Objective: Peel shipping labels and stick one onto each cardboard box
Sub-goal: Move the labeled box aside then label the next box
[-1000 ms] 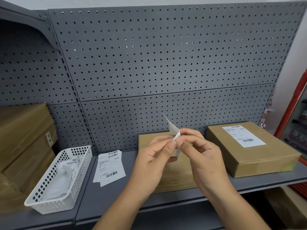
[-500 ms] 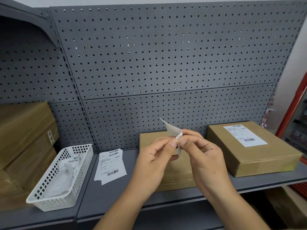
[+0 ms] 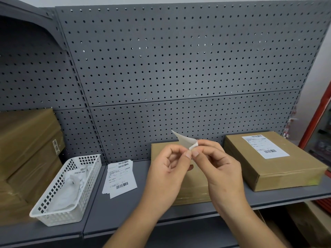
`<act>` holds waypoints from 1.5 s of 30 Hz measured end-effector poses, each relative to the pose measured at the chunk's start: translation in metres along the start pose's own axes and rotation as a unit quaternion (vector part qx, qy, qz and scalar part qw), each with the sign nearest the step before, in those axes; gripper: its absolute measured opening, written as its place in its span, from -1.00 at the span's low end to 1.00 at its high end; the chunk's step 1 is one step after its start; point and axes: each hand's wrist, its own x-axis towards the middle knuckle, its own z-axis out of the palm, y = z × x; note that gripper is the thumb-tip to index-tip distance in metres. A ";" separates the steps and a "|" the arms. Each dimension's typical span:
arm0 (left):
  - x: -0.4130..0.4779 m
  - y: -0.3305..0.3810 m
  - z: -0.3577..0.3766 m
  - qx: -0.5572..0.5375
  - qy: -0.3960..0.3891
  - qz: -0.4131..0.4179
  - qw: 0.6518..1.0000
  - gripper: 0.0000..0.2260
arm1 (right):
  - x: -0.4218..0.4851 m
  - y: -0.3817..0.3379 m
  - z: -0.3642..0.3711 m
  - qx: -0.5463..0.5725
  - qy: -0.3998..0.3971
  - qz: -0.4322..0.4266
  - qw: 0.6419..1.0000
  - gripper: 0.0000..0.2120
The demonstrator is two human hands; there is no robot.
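My left hand (image 3: 166, 169) and my right hand (image 3: 220, 167) meet above the middle cardboard box (image 3: 161, 149), both pinching one white shipping label (image 3: 186, 142) at its corner. The corner is curled, with the label's edge lifted from its backing. The middle box is mostly hidden behind my hands and shows no label on its visible part. A second cardboard box (image 3: 293, 167) on the right of the grey shelf (image 3: 114, 208) carries a stuck label (image 3: 265, 146) on its top. A small pile of loose labels (image 3: 120, 178) lies on the shelf to the left.
A white perforated plastic basket (image 3: 53, 210) with discarded papers stands at the left. Large cardboard cartons (image 3: 26, 149) are stacked at the far left. A grey pegboard (image 3: 170, 68) backs the shelf. A red upright (image 3: 318, 122) stands at the right edge.
Both hands stay together on the label. The corner of the label has curled back slightly further between my fingertips.
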 end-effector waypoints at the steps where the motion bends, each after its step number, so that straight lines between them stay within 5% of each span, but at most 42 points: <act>1: 0.000 -0.001 0.000 0.004 0.000 0.000 1.000 -0.92 | 0.000 0.001 0.000 -0.004 0.000 -0.001 1.000 -0.82; 14: 0.000 -0.007 -0.005 0.058 0.005 0.000 0.998 -0.87 | 0.005 0.007 -0.007 -0.006 -0.013 0.040 0.999 -0.82; 22: -0.001 -0.002 -0.006 -0.016 0.055 -0.044 0.997 -0.92 | 0.009 0.013 -0.004 0.082 0.011 0.123 0.989 -0.79; 31: 0.000 -0.004 -0.008 -0.002 0.081 0.002 0.997 -0.88 | 0.005 0.019 -0.002 0.152 0.028 0.148 0.977 -0.88; 35: 0.001 -0.006 -0.008 0.002 0.093 -0.002 0.996 -0.86 | -0.002 0.024 -0.002 0.072 -0.013 0.123 0.990 -0.42; 41: -0.002 -0.008 -0.006 -0.002 0.085 -0.008 0.996 -0.86 | -0.008 0.021 0.003 0.011 -0.024 0.097 0.995 -0.87; 45: -0.003 -0.009 -0.013 0.013 0.080 -0.001 0.997 -0.87 | -0.008 0.022 0.000 0.026 0.001 0.128 0.991 -0.84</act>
